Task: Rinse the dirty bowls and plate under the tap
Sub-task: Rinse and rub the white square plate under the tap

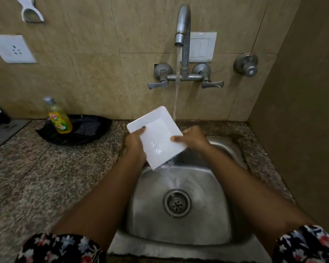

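Observation:
A white square plate is tilted over the steel sink, its lower corner pointing down. My left hand grips its left edge, thumb on the face. My right hand holds the right edge with the thumb on top. Water runs from the tap in a thin stream just past the plate's upper right side, and water spills off the plate's lower corner toward the drain. No bowls are in view.
A black dish on the granite counter at left holds a yellow-green dish soap bottle and a dark scrub pad. Two tap handles stick out from the tiled wall. A side wall stands close on the right.

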